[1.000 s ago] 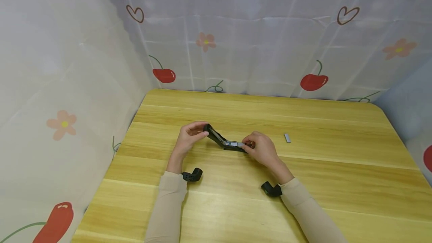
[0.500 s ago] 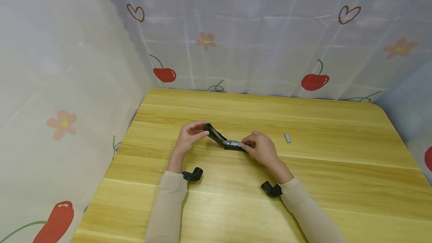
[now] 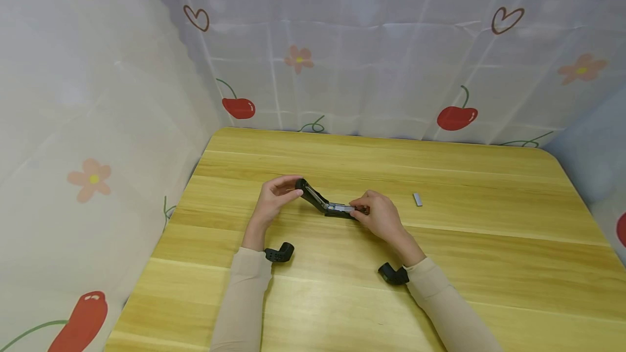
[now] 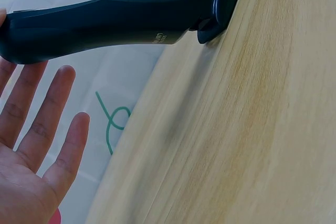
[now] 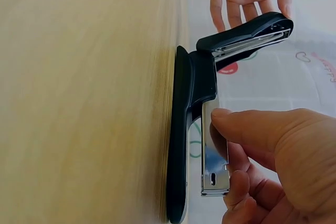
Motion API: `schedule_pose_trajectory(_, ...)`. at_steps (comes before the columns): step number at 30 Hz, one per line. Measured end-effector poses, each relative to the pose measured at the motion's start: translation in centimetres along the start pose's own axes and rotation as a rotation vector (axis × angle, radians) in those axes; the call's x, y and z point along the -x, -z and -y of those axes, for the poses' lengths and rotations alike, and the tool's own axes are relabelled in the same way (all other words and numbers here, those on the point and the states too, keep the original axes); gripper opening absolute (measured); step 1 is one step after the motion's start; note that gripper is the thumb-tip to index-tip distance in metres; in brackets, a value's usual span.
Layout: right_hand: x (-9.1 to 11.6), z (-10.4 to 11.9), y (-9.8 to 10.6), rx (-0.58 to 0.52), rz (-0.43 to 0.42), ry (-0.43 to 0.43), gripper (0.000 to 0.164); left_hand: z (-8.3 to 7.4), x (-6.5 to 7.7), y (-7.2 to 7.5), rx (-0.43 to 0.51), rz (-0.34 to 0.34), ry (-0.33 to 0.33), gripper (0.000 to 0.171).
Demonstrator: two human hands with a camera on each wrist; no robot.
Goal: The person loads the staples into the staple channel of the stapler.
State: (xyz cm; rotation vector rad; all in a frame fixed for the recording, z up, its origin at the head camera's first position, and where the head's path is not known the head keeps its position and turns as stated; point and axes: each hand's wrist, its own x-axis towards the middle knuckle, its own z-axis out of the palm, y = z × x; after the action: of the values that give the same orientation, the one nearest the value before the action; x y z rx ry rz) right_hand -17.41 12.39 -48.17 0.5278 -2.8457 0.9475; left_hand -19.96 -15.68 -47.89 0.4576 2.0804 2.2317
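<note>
A black stapler [image 3: 315,200] stands on the table with its top arm swung up and its metal magazine [image 5: 214,156] bare. Thumb and fingertips of my left hand [image 3: 270,201] hold the tip of the raised arm; the other fingers are spread below it in the left wrist view. At the far end of the magazine, my right hand [image 3: 385,219] pinches across it, thumb on one side and fingers on the other. A grey strip of staples [image 3: 342,208] seems to lie in the magazine, partly covered by the right fingertips.
Another small grey staple strip [image 3: 417,199] lies on the wooden table [image 3: 479,189], to the right of the right hand. Black wrist cameras [image 3: 280,253] sit at both sleeves. A printed curtain [image 3: 362,69] hangs behind the table.
The grey strip at the right fingertips has shifted slightly left along the magazine, and the right fingers moved a little with it. The left hand and raised arm stay put.
</note>
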Motion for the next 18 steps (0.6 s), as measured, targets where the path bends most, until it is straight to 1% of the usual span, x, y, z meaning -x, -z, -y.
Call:
schedule_pose_trajectory(4, 0.08, -0.07, -0.02, -0.008, -0.016, -0.006, 0.023, 0.03, -0.03, 0.0, 0.004, 0.001, 0.003, 0.038)
schedule_pose_trajectory(11, 0.2, 0.01, 0.04, -0.023, -0.034, -0.017, 0.01, -0.01, -0.02, 0.0, 0.002, 0.002, -0.003, 0.037)
schedule_pose_trajectory(18, 0.23, -0.15, -0.01, -0.017, -0.025, -0.003, 0.007, 0.07, -0.04, 0.04, 0.006, 0.005, -0.014, 0.036)
